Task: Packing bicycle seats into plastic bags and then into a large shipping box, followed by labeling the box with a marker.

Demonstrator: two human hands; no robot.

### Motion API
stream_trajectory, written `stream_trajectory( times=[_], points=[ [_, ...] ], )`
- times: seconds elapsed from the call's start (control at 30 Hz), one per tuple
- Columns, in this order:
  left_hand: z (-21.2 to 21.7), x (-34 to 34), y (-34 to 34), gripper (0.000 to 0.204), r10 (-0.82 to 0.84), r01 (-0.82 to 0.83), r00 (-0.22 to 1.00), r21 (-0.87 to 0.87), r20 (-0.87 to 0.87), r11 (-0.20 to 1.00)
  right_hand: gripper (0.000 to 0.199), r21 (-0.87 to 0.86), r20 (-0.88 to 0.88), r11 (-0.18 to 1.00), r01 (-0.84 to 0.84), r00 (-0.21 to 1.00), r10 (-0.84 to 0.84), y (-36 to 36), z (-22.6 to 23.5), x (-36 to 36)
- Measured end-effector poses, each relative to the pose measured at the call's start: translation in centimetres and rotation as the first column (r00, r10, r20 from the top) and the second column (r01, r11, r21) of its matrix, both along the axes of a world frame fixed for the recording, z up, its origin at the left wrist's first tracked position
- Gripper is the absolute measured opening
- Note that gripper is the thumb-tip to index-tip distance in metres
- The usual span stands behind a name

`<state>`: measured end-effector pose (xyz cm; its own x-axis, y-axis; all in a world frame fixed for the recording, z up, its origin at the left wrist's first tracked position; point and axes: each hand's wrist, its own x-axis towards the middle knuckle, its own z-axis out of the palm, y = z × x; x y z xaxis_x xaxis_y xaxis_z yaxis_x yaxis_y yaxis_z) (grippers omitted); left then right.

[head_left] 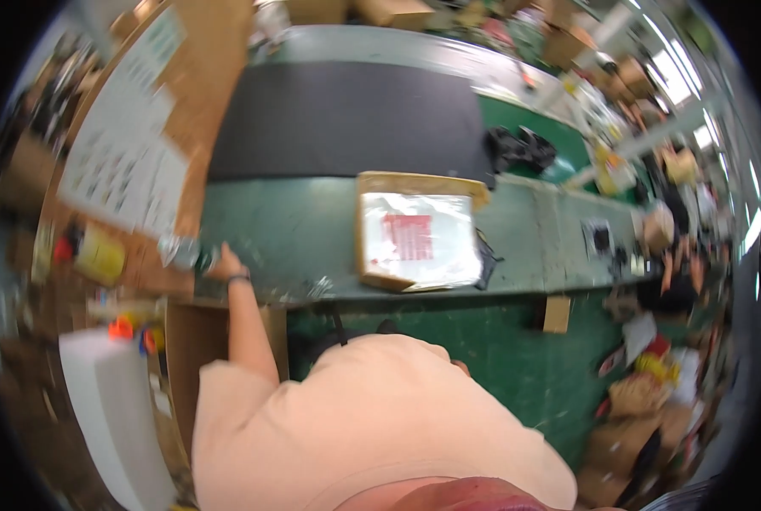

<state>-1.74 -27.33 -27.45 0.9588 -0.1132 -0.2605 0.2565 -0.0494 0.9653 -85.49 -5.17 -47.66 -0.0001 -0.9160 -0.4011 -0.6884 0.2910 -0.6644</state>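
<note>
The left hand (pixel 225 266), with a dark band (pixel 241 277) at its wrist, reaches over the left end of the green counter (pixel 295 230). Its fingers point at a clear plastic object (pixel 179 252), which lies at the counter's left edge beside a brown board (pixel 195 128). Blur hides whether the fingers pinch it or only touch it, so I cannot tell. The right hand is out of sight behind the pale shirt (pixel 380 417).

White sheets (pixel 121 162) on the board carry rows of dark marks, too blurred to read. Near the middle of the counter, close to its near edge, an open cardboard box (pixel 365 183) holds a white package (pixel 453 230) under shiny clear wrapping; a red panel (pixel 410 237) on it bears lines of print that cannot be made out.

Beyond the box, a dark mat (pixel 346 119) covers much of the counter's far part, and a crumpled black bag (pixel 521 149) lies to the mat's right. Small clear scraps (pixel 321 287) lie at the near edge, between the left hand and the box. Below the left forearm stands an open carton (pixel 197 341), with a tall white block (pixel 112 409) to its left. A yellow container (pixel 100 255) sits left of the clear plastic object. On the green floor (pixel 500 349), a cardboard piece (pixel 557 314) lies near the counter, to the right.
</note>
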Motion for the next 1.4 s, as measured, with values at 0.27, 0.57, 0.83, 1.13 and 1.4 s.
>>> stream_trajectory(
  times=[0.27, 0.57, 0.83, 1.13, 1.4],
  points=[
    [8.5, -32.4, -0.2, 0.091, -0.630, 0.549, 0.715, 0.315, 0.303, 0.775, 0.027, 0.537, -0.004, 0.764, 0.356, 0.908, -0.420, -2.5, 5.3, -10.4],
    [16.9, -46.5, -25.1, 0.083, -0.820, 0.574, -0.343, 0.793, 0.458, 0.203, 0.047, 0.344, 0.172, 0.806, 0.483, 0.811, -0.559, -20.2, 18.0, -10.5],
    [7.6, -56.2, -42.4, 0.087, -0.796, 0.268, -0.560, 0.858, -0.230, -0.438, 0.054, 0.273, 0.368, 0.882, 0.385, 0.805, -0.465, -23.6, 26.5, -11.9],
    [4.5, -58.7, -46.9, 0.041, -0.676, 0.152, -0.677, 0.844, -0.290, -0.514, 0.055, 0.605, 0.239, 0.736, 0.304, 0.813, -0.531, -37.5, 21.4, -25.2],
    [5.1, -60.7, -46.6, 0.036, -0.773, 0.149, -0.509, 0.846, -0.378, -0.512, 0.048, 0.028, 0.255, 0.968, -0.249, 0.938, 0.234, -77.3, 10.8, -26.8]
  ],
)
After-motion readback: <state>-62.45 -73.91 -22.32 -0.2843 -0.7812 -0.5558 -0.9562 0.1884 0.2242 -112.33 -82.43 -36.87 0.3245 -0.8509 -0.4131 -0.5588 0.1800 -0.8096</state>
